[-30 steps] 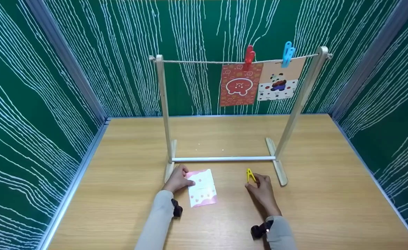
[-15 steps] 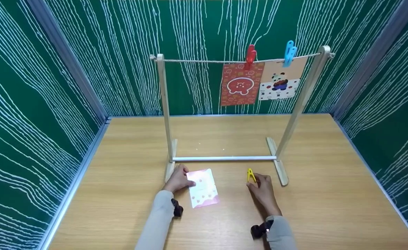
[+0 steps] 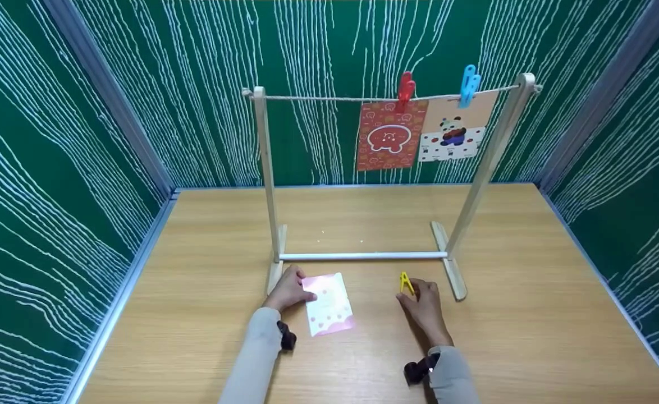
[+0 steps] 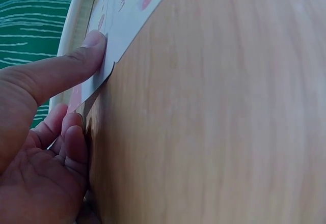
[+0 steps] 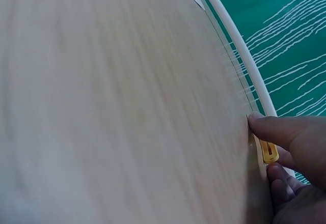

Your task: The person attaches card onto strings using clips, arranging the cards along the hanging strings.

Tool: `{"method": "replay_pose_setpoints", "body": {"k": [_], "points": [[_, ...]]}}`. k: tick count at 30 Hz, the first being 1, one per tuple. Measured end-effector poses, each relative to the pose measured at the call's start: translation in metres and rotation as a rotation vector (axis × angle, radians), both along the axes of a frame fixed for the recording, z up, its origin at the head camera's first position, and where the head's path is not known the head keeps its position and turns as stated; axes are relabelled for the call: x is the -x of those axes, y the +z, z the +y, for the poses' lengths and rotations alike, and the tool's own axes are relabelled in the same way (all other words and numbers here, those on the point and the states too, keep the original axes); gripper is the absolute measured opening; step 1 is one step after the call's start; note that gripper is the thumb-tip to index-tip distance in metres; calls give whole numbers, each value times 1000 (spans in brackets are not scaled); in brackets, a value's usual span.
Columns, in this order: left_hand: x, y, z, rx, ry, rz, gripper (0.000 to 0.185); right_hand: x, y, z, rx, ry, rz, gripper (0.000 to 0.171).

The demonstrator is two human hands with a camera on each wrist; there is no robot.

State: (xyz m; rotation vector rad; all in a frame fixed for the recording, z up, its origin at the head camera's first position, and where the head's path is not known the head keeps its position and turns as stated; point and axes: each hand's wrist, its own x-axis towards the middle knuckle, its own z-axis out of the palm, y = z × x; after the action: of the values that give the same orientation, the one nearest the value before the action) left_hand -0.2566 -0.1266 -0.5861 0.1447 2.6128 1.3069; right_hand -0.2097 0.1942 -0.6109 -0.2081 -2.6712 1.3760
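My left hand (image 3: 288, 290) pinches the left edge of a white and pink card (image 3: 329, 306) just above the table. In the left wrist view the thumb lies on top of the card (image 4: 119, 28) and the fingers are beneath its edge. To the right, my right hand (image 3: 426, 307) holds a yellow clothespin (image 3: 405, 283) between thumb and fingers. Part of the yellow clothespin (image 5: 269, 151) shows between the fingertips in the right wrist view; the rest is hidden by the hand.
A wooden rack (image 3: 266, 168) with a string (image 3: 312, 100) stands behind the hands. From the string hang a red card (image 3: 390, 160) under a red clothespin (image 3: 405, 90) and a panda card (image 3: 478, 112) under a blue clothespin (image 3: 468, 87). Green walls (image 3: 217, 140) with white lines enclose the wooden table (image 3: 195, 252).
Both hands keep their holds and stay nearly in place. The card has shifted very slightly to the right, and the head view has moved a little.
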Motion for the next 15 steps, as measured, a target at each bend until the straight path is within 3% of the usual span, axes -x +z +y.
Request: {"method": "replay_pose_setpoints", "body": {"k": [15], "points": [[0, 1, 1, -5, 2, -5, 50, 0, 2, -3, 22, -40, -16, 44]]}}
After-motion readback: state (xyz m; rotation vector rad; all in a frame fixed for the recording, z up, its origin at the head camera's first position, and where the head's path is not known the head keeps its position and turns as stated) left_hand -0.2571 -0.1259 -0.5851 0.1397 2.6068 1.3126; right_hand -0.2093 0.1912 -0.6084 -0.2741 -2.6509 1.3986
